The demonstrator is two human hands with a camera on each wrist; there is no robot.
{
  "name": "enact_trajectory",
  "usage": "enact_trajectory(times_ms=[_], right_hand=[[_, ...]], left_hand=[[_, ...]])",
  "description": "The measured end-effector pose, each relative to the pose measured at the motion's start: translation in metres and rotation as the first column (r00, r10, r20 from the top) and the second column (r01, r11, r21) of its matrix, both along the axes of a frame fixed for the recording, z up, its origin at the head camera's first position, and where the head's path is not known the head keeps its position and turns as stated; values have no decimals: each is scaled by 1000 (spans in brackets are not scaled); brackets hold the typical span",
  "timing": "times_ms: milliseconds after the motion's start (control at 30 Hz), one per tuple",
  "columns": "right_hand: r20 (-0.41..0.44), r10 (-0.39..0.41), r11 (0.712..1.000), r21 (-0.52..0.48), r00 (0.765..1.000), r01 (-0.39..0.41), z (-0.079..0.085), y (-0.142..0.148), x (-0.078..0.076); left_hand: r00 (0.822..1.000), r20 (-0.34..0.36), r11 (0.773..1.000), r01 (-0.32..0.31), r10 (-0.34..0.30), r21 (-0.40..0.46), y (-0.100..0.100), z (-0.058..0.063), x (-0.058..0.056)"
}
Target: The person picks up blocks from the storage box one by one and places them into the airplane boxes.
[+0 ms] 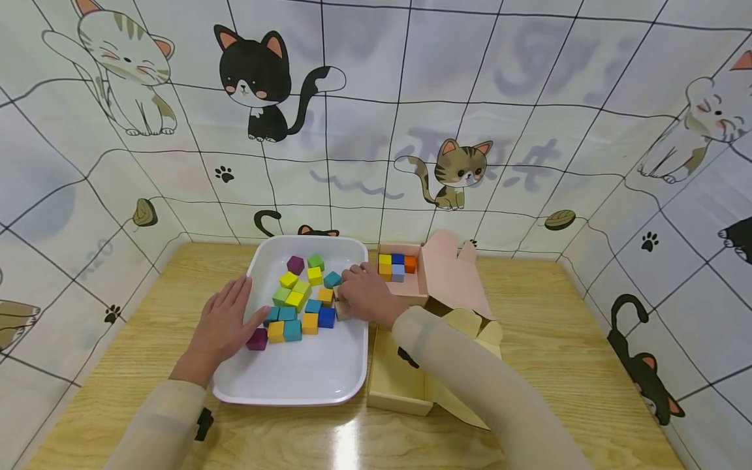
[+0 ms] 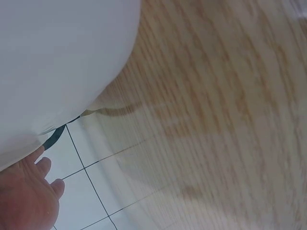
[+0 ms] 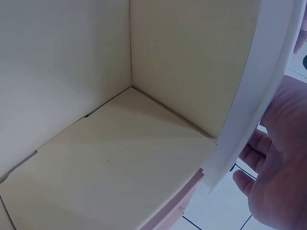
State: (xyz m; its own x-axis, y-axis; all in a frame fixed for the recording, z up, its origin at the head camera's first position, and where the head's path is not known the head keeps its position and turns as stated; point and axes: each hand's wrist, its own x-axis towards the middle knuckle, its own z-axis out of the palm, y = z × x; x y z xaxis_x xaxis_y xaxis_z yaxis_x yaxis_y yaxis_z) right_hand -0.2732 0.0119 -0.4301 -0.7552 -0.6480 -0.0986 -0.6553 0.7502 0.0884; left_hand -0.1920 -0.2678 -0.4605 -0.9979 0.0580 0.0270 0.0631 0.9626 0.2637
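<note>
Left hand (image 1: pixel 226 320): fingers straight, on white tray (image 1: pixel 294 378) left rim
Right hand (image 1: pixel 367 294): over tray's right edge; fingertips half hidden, can't tell if they grip anything
Blocks (image 1: pixel 296 299): in tray, toward its rear edge, between hands; cube-like, no long axis; teal block (image 1: pixel 332 279) just beside right fingertips, right hand nearer
Pink box (image 1: pixel 414 288): right of tray, near surface (image 1: pixel 552 365) rear edge, more blocks (image 1: pixel 397 273) inside
Yellow box (image 1: pixel 399 375): in front of pink box, partly under right sleeve (image 1: pixel 470 372)

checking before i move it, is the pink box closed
No, the pink box is open, with coloured blocks visible inside in the head view.
</note>
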Motion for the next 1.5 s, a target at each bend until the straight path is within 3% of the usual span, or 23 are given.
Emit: enact_trajectory(times_ms=[267, 733, 900, 1133, 1500], right_hand=[[31, -12, 1000, 6, 999, 12, -1, 1, -1], [8, -28, 999, 29, 1000, 28, 9, 7, 3], [-18, -8, 1000, 13, 1000, 9, 17, 10, 4], [-48, -2, 996, -87, 999, -2, 39, 17, 4], [-94, -118, 987, -122, 989, 107, 61, 52, -14]], left_hand=[[1000, -9, 1000, 9, -9, -2, 3, 1, -1], [1000, -6, 1000, 7, -7, -3, 4, 1, -1], [1000, -3, 1000, 9, -9, 2, 3, 0, 0], [1000, -5, 1000, 4, -4, 5, 2, 1, 1], [1000, -4, 1000, 4, -4, 2, 2, 0, 1]])
